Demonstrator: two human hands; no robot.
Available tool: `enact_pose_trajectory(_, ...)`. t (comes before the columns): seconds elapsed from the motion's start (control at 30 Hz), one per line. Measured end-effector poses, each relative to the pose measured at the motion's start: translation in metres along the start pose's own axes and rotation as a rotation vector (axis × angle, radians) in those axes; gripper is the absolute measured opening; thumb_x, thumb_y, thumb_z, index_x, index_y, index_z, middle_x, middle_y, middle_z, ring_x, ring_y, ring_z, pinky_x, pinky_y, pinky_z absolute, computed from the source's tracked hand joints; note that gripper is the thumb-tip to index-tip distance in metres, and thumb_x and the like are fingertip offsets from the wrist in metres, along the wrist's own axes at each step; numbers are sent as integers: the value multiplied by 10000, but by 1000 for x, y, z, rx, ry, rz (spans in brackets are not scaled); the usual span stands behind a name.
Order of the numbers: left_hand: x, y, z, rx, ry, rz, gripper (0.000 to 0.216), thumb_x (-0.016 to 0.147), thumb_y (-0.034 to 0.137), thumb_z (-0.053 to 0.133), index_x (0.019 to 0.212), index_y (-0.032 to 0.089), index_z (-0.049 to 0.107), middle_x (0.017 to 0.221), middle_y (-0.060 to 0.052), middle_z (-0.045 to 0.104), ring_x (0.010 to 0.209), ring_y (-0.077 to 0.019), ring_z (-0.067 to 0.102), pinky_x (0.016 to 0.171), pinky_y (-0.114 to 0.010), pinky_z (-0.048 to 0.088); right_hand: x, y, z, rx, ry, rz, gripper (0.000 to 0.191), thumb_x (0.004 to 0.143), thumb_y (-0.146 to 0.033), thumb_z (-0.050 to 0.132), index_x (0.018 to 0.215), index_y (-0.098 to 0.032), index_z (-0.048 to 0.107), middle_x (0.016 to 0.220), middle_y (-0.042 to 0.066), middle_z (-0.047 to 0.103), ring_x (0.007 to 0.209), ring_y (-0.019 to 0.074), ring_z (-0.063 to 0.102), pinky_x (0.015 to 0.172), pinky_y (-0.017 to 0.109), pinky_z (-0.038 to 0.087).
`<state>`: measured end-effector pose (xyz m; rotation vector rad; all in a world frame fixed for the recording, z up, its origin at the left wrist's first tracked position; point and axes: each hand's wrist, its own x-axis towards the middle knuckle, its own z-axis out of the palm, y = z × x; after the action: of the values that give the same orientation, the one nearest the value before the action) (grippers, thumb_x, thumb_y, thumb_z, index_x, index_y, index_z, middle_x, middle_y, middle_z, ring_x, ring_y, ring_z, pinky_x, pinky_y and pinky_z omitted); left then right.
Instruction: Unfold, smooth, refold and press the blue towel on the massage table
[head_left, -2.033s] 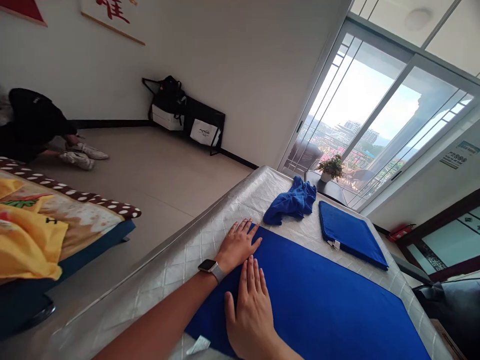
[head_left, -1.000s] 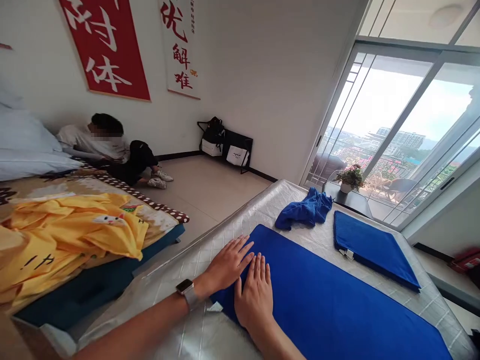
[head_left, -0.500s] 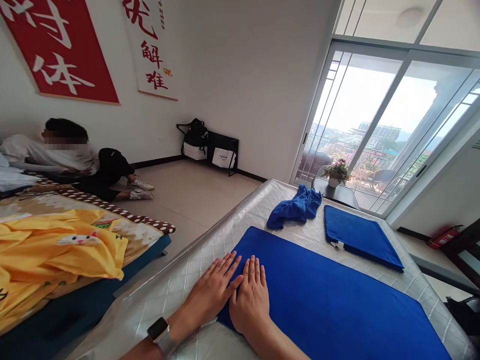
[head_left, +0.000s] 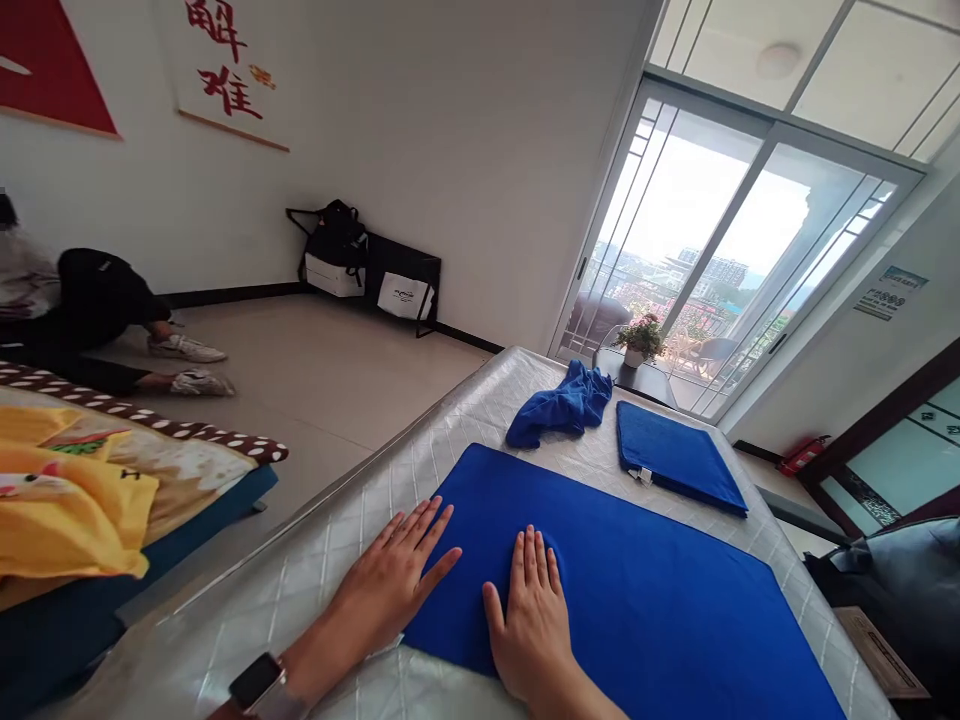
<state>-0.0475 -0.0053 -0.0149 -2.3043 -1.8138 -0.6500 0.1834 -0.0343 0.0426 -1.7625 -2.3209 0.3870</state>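
Note:
A large blue cloth (head_left: 637,590) lies spread flat on a silvery quilted mattress (head_left: 420,490). Across the cloth's left edge rests my left hand (head_left: 390,570), palm down with fingers stretched out, a watch (head_left: 257,682) on its wrist. My right hand (head_left: 532,610) presses flat on the cloth a little farther in, thumb apart from the fingers. Beyond the cloth sits a crumpled blue cloth (head_left: 562,405). To its right is a neatly folded blue cloth (head_left: 679,455) with a white tag (head_left: 641,474). Neither hand grips anything.
At left, a yellow printed cloth (head_left: 67,510) covers part of another bed, beside a seated person (head_left: 105,310). A backpack (head_left: 336,235) and boxes stand by the wall. A potted plant (head_left: 639,340) is on a small table near the glass doors; a fire extinguisher (head_left: 804,455) stands right.
My right hand has slid rightward over the blue cloth, away from my left hand, which stays at the left edge. The view has turned to the right.

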Motion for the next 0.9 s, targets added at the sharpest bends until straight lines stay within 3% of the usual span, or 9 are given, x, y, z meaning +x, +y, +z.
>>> enact_pose_trajectory(0.3,1,-5,4,-21,-44,8,723,948,672,347,1540,257,383,1570,-72,476,1461,-266,409,1202,-495,312,-42,63,-30,-117,-27,229,792,1008,-670,183,1585,-128,151,1658,45,76,1540,226,77,1268,460,117)
enact_pose_trajectory(0.57,-2,-15,20,-1,58,80,722,954,682,320,1528,254,410,1537,-91,516,1421,-279,467,1167,-517,370,-76,130,-38,-155,8,330,812,997,-682,187,1594,-133,153,1662,30,85,1539,223,93,1266,481,126)
enact_pose_trajectory(0.7,-3,-18,17,-9,71,159,639,974,614,350,1533,307,394,1545,-72,509,1417,-267,475,1147,-517,402,-94,169,-45,-176,20,423,810,990,-678,175,1603,-150,129,1668,20,88,1539,212,84,1268,465,104)
enact_pose_trajectory(0.9,-6,-20,4,-33,84,280,547,988,348,373,1527,441,347,1559,-17,496,1443,-259,439,1123,-569,425,-123,232,-62,-180,18,472,839,962,-715,202,1610,-187,132,1676,0,125,1540,212,103,1268,445,105)
